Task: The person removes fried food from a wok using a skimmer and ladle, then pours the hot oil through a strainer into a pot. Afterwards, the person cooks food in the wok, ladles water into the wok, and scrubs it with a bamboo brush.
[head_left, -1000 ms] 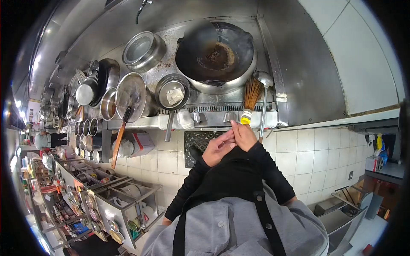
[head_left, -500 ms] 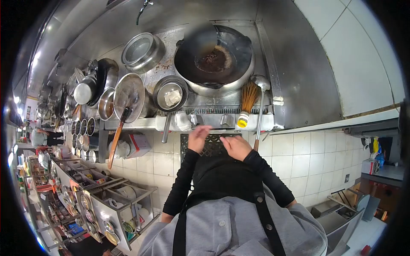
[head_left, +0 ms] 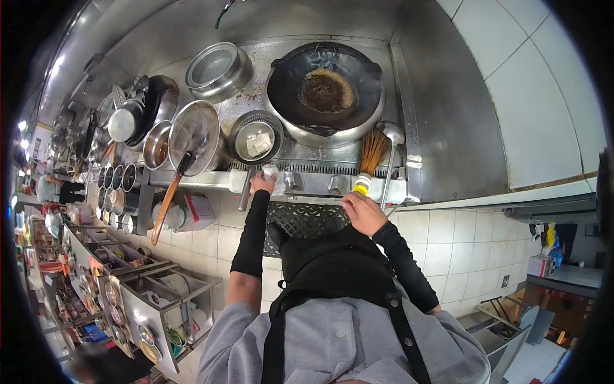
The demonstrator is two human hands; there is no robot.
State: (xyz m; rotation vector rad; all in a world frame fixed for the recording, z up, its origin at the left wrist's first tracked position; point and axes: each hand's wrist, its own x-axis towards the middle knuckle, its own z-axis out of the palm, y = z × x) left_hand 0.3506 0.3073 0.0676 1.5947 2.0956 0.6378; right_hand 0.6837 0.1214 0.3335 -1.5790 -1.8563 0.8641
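At the stove's front edge, my left hand (head_left: 263, 183) has its fingers closed on a crumpled white cloth (head_left: 270, 170), which is mostly covered by them. My right hand (head_left: 364, 214) hovers just below the yellow-banded handle of a bamboo wok brush (head_left: 371, 155), fingers loosely bent and apparently holding nothing. A long-handled ladle (head_left: 391, 132) lies to the right of the brush. Left of centre, white blocks that look like tofu (head_left: 258, 144) sit in a strainer (head_left: 239, 127) with a metal handle. Behind it, the black wok (head_left: 284, 96) contains dark brown bits with a foamy rim.
A lidded metal pot (head_left: 219, 70) stands at the back left. A large round strainer (head_left: 198, 131) with a wooden handle juts past the front edge. Several bowls and pans crowd the left side. A black mat (head_left: 304, 216) lies on the tiled floor.
My hands have separated from in front of my apron. The left has reached up-left onto the white cloth; the right has shifted right toward the brush handle. The dark blur over the wok is gone.
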